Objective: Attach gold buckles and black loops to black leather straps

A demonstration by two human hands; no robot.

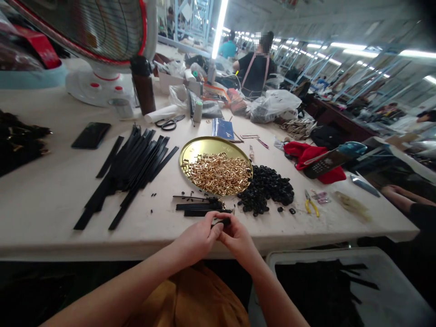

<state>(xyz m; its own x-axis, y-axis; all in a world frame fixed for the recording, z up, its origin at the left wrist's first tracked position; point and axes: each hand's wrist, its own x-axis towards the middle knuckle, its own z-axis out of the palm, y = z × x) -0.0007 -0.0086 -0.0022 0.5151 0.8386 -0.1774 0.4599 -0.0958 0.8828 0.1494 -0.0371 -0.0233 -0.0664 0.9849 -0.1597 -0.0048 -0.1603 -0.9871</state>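
Close together at the table's front edge, my left hand (202,236) and my right hand (236,234) both pinch a small black strap (223,223). My fingers cover most of it. Just beyond them lie several black straps (195,206) with gold-coloured metal at their right ends. Behind these, a round gold tray (190,144) carries a heap of small gold buckles (221,172). A pile of small black loops (267,188) sits against the tray's right side. Over to the left is a fanned stack of long black straps (132,163).
A fan (98,81), a brown bottle (143,86), a phone (91,135) and scissors (170,122) occupy the left and back. Yellow-handled pliers (311,205) lie at right. Below the table edge stands a bin (384,259) of black pieces; another person's hand (397,195) rests beyond.
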